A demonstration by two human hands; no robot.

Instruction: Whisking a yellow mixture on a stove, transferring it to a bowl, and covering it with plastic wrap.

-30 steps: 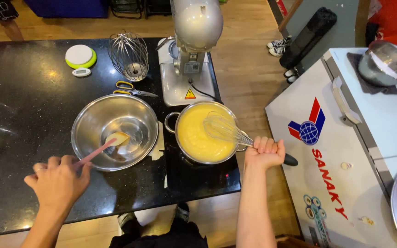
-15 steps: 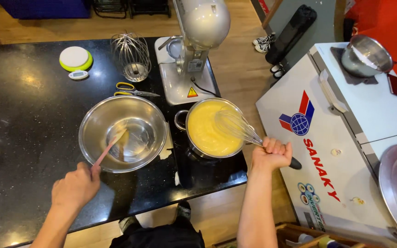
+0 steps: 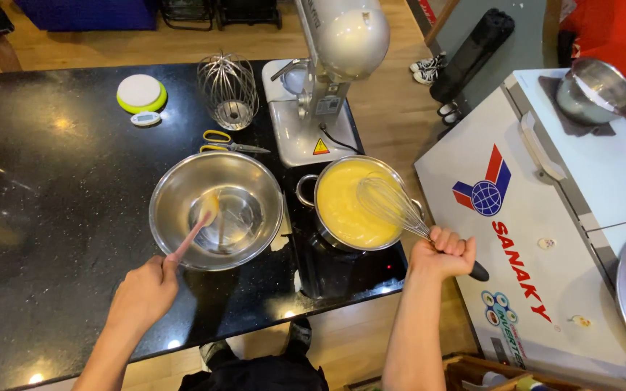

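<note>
Gripping a whisk (image 3: 393,206) in the yellow batter pot (image 3: 349,206), the right hand (image 3: 440,257) is fisted; the left hand (image 3: 143,293) pinches a spatula (image 3: 195,232) inside the steel bowl (image 3: 175,192) on the desk (image 3: 45,217).

Pink-handled spatula (image 3: 195,233) tilted inside the empty steel bowl (image 3: 175,190); wire whisk (image 3: 394,208) slanting in yellow-cream-filled pot (image 3: 311,190).

Yellow warning triangle (image 3: 321,147) (mixer base (image 3: 306,141))

Glossy speckled stone counter (image 3: 52,217) — shiny metal bowl (image 3: 175,188), pot (image 3: 313,190), wire whisk (image 3: 389,203).
</note>
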